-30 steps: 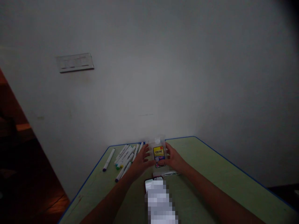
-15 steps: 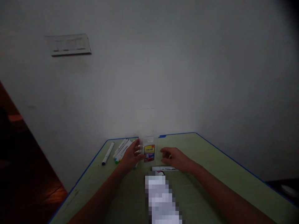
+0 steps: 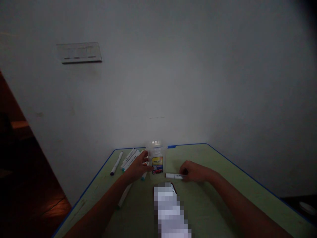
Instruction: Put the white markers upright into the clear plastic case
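Observation:
A clear plastic marker box (image 3: 158, 152) with a yellow and blue label stands upright near the table's far edge. My left hand (image 3: 138, 168) is closed against the box's left side, thumb across its front. To the right of the box, my right hand (image 3: 195, 171) has its fingers closed on the right end of a white marker (image 3: 173, 176), which lies level at the table top. Several white markers (image 3: 131, 159) with coloured ends lie left of my left hand. Another marker with a dark end (image 3: 117, 163) lies apart at the far left.
The green table (image 3: 210, 208) has a blue edge and meets a grey wall (image 3: 173, 82). A phone (image 3: 170, 211), its screen blurred out, lies in front of the box. One more marker (image 3: 124, 197) lies partly under my left forearm. A switch plate (image 3: 80, 53) is on the wall.
My right hand has moved from beside the box to the right and taken hold of the white marker's end. My left hand stays at the box. The view has shifted slightly.

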A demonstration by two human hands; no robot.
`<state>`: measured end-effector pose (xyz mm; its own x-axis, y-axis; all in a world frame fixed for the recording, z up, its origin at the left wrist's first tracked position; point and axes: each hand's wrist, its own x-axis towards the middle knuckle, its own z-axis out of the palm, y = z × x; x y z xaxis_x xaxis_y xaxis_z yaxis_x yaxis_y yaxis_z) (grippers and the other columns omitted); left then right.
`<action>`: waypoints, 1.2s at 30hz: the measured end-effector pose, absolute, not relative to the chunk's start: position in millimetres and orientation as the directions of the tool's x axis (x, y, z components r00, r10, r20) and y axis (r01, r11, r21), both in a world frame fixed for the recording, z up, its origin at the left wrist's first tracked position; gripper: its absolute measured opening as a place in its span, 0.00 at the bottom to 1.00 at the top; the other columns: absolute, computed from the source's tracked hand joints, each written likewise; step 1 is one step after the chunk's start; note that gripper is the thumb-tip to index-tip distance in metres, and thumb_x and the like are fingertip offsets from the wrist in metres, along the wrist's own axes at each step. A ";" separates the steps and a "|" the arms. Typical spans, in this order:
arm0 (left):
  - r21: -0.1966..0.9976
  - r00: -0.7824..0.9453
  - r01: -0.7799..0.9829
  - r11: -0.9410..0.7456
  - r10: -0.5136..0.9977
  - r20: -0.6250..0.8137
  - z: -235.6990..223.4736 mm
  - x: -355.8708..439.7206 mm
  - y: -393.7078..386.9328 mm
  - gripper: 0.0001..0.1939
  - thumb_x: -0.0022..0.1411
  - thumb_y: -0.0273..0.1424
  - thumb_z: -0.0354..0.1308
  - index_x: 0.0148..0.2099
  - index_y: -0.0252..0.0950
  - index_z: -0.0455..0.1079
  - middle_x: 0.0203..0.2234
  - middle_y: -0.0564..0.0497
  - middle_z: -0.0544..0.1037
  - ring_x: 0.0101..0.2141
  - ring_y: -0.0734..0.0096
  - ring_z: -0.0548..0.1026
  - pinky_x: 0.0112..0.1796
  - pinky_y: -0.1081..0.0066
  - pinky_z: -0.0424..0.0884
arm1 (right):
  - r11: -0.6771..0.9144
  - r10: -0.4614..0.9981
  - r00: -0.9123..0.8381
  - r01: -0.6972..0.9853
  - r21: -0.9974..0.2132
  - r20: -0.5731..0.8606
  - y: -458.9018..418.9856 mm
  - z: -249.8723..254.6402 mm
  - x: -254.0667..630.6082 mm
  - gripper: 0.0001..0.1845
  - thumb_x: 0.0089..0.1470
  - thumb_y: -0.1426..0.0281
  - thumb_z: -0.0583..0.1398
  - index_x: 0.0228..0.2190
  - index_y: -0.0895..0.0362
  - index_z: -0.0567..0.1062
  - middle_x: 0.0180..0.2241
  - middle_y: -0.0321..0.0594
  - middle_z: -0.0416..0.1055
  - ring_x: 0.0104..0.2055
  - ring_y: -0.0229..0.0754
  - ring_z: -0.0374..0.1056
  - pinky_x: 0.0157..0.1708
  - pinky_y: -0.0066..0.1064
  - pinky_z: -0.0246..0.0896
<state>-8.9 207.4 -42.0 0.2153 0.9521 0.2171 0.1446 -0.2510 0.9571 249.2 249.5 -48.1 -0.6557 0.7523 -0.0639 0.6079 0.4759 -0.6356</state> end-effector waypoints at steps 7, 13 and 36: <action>0.962 0.218 0.111 -0.249 0.951 0.220 -40.7 -7.1 187.4 0.28 0.44 0.27 0.62 0.50 0.37 0.61 0.48 0.43 0.69 0.47 0.56 0.68 0.46 0.58 0.65 | 0.171 0.785 -0.618 0.148 -0.974 0.045 246.9 -33.1 259.4 0.16 0.37 0.60 0.62 0.26 0.61 0.75 0.23 0.39 0.70 0.23 0.36 0.61 0.24 0.27 0.53; 0.955 0.250 0.157 -0.252 0.945 0.208 -45.8 -12.0 182.9 0.28 0.47 0.28 0.62 0.52 0.39 0.60 0.49 0.43 0.68 0.50 0.56 0.66 0.48 0.57 0.63 | 0.068 0.784 -0.615 -0.038 -0.997 0.077 236.9 -25.7 252.4 0.26 0.36 0.56 0.64 0.35 0.59 0.72 0.27 0.42 0.71 0.24 0.36 0.61 0.22 0.25 0.52; 0.957 0.203 0.171 -0.236 0.958 0.201 -50.6 -12.4 184.4 0.31 0.46 0.31 0.63 0.53 0.36 0.61 0.51 0.39 0.66 0.50 0.51 0.64 0.46 0.54 0.64 | 0.175 0.782 -0.582 -0.136 -0.975 0.221 233.5 -17.7 250.0 0.18 0.33 0.64 0.67 0.29 0.60 0.74 0.24 0.36 0.66 0.22 0.31 0.54 0.20 0.25 0.48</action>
<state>-12.4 184.4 -50.6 0.2032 0.9584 0.2005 0.1707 -0.2364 0.9566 250.0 233.5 -17.7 -0.5824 0.7823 0.2211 -0.1357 0.1745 -0.9753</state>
